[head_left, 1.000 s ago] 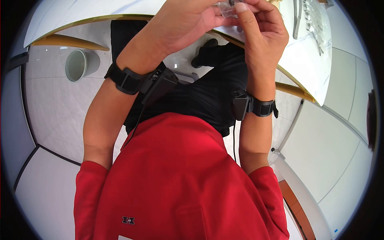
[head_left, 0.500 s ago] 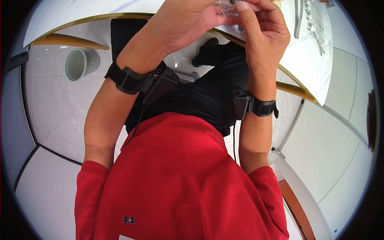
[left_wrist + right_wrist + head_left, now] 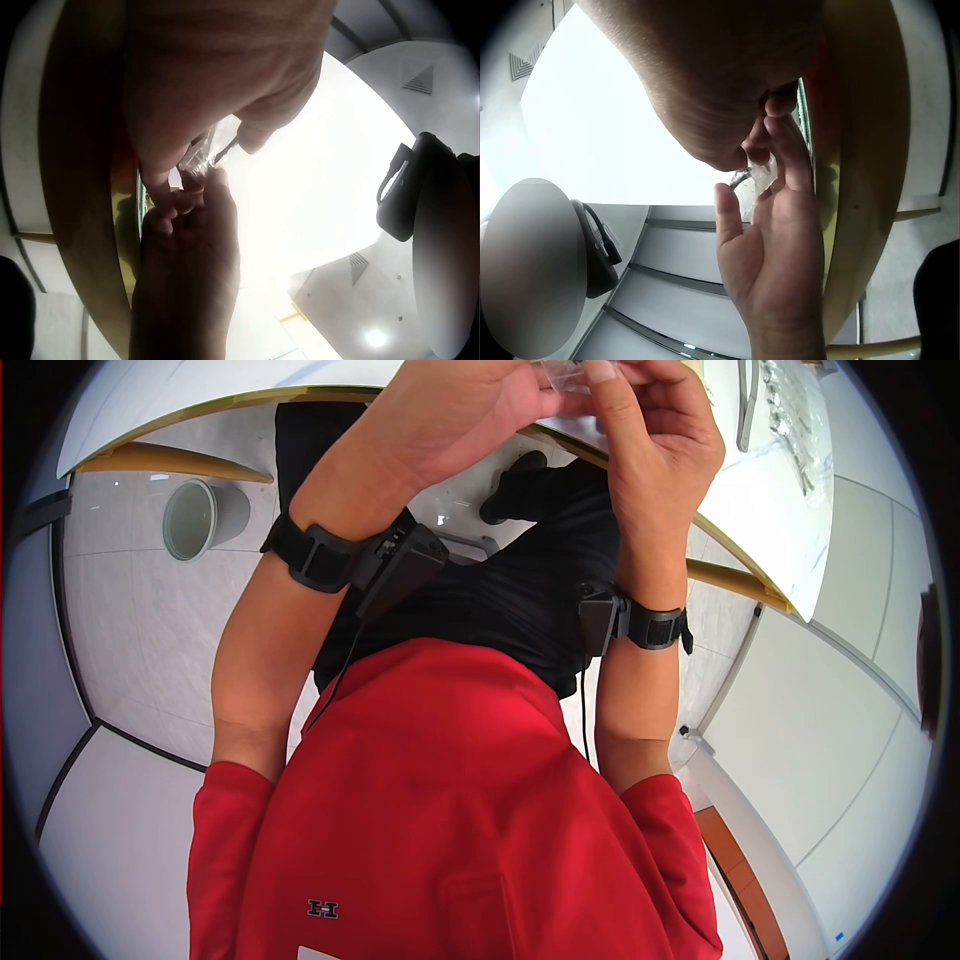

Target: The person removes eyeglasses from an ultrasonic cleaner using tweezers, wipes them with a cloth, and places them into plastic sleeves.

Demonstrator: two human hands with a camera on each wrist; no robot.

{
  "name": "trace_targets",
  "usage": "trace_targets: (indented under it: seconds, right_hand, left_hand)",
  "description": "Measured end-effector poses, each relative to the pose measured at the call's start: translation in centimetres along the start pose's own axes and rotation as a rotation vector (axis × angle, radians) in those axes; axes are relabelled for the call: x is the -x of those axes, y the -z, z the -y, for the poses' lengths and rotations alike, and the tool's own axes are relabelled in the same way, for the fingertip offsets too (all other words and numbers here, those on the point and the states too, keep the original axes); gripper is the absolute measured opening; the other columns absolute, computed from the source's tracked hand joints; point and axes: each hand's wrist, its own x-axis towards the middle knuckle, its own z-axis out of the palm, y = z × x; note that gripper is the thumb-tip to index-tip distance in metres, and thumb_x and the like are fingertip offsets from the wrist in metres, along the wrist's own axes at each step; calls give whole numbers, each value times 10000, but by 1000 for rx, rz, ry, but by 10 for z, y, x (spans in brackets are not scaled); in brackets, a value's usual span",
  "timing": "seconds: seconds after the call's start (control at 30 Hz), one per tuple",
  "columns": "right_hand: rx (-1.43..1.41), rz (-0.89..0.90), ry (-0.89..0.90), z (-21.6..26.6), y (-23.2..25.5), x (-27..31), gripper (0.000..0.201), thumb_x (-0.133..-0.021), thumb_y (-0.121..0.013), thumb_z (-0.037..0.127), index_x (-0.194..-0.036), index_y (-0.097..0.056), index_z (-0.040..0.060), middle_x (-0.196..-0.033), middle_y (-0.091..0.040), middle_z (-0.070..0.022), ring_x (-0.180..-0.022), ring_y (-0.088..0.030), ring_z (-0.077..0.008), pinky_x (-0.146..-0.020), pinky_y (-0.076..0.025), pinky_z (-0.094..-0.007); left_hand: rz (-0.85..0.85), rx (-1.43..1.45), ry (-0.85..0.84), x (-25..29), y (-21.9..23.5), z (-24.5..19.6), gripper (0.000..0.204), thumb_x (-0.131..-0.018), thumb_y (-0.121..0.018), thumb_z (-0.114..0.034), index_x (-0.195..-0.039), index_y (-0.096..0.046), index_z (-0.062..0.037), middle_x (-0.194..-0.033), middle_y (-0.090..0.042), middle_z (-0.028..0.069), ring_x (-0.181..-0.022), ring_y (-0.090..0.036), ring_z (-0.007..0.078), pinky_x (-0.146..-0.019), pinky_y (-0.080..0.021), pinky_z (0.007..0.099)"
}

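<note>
A small clear plastic bag (image 3: pixel 565 372) is held between both hands at the top of the head view, partly cut off by the frame. My right hand (image 3: pixel 660 445) pinches it, thumb on top and fingers curled beneath. From the other side, my left hand (image 3: pixel 470 420) grips the bag with its fingertips. In the left wrist view the crinkled bag (image 3: pixel 201 161) shows between the fingers of both hands. A thin dark piece (image 3: pixel 740 178) lies at the bag near the left thumb in the right wrist view; its kind is unclear.
The hands are over the front edge of a white marbled table (image 3: pixel 230 385) with gold trim. Clear packets (image 3: pixel 790 420) and a grey metal strip (image 3: pixel 747 405) lie on its right part. A grey bin (image 3: pixel 190 520) stands on the floor at left.
Both hands and the bag have shifted very slightly toward the top of the head view. The grip looks the same.
</note>
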Motion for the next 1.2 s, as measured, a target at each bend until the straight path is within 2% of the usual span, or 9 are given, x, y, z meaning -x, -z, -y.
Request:
trace_targets:
  seconds: [0.27, 0.37, 0.43, 0.53, 0.67, 0.77, 0.87, 1.03, 1.2]
  right_hand:
    - [28, -5, 37, -3, -2, 1, 227, -955, -668, -25, -1182, -644, -30, -990, -669, -31, -887, -615, -74, -795, -499, -207]
    - [36, -4, 41, -3, -2, 3, 231, -955, -668, -26, -1185, -643, -31, -997, -673, -34, -892, -617, -74, -800, -496, -208]
    - [29, -1, 37, -3, -2, 3, 233, -955, -668, -25, -1186, -642, -31, -1000, -675, -36, -893, -617, -74, -802, -495, -209]
    - [21, 4, 37, -3, -2, 3, 234, -954, -669, -24, -1187, -642, -32, -1007, -679, -39, -894, -618, -75, -801, -495, -209]
    - [19, 4, 34, -3, -3, 4, 236, -955, -669, -22, -1189, -641, -33, -1010, -680, -40, -897, -618, -74, -803, -494, -208]
    - [26, 2, 40, -3, -3, 4, 237, -955, -667, -23, -1190, -640, -33, -1009, -680, -40, -898, -617, -73, -806, -493, -209]
    - [26, 3, 34, -3, -4, 5, 238, -956, -665, -24, -1192, -639, -35, -1008, -679, -40, -895, -615, -72, -808, -493, -210]
    - [4, 8, 32, -2, -4, 4, 237, -959, -661, -23, -1194, -636, -37, -1007, -677, -41, -892, -613, -72, -809, -494, -211]
    - [5, 17, 38, -2, -4, 4, 231, -962, -656, -22, -1192, -634, -38, -1009, -678, -41, -898, -613, -72, -813, -493, -211]
  left_hand:
    - [-33, -11, -8, 2, -2, 0, 388, -1106, -425, -230, -1358, -452, 64, -1263, -558, 162, -1192, -563, 239, -1053, -462, 411]
    - [25, -28, -21, 4, -7, -3, 388, -1106, -426, -226, -1361, -452, 66, -1271, -555, 165, -1206, -558, 242, -1064, -457, 415]
    - [-69, -60, -10, 8, -15, -5, 384, -1106, -428, -219, -1360, -453, 67, -1271, -555, 166, -1214, -556, 243, -1070, -454, 420]
    - [-13, -25, -25, 3, -6, -2, 378, -1105, -428, -209, -1359, -452, 69, -1265, -558, 164, -1207, -556, 240, -1073, -453, 420]
    - [-67, -26, -15, 8, -10, -4, 374, -1104, -426, -203, -1356, -451, 72, -1254, -561, 160, -1191, -559, 234, -1071, -453, 416]
    - [31, 9, -25, 5, -6, -3, 372, -1103, -424, -197, -1357, -449, 75, -1247, -562, 157, -1179, -560, 227, -1068, -453, 414]
    - [-110, -20, 16, 9, -14, -6, 373, -1102, -427, -196, -1357, -448, 76, -1241, -563, 156, -1175, -560, 225, -1062, -456, 413]
    - [-4, -1, -14, 4, -2, -3, 372, -1101, -427, -193, -1358, -444, 76, -1242, -558, 157, -1179, -560, 226, -1063, -460, 414]
    - [-8, 11, -7, 4, 0, -1, 374, -1101, -426, -194, -1362, -441, 75, -1259, -547, 162, -1189, -557, 227, -1071, -458, 418]
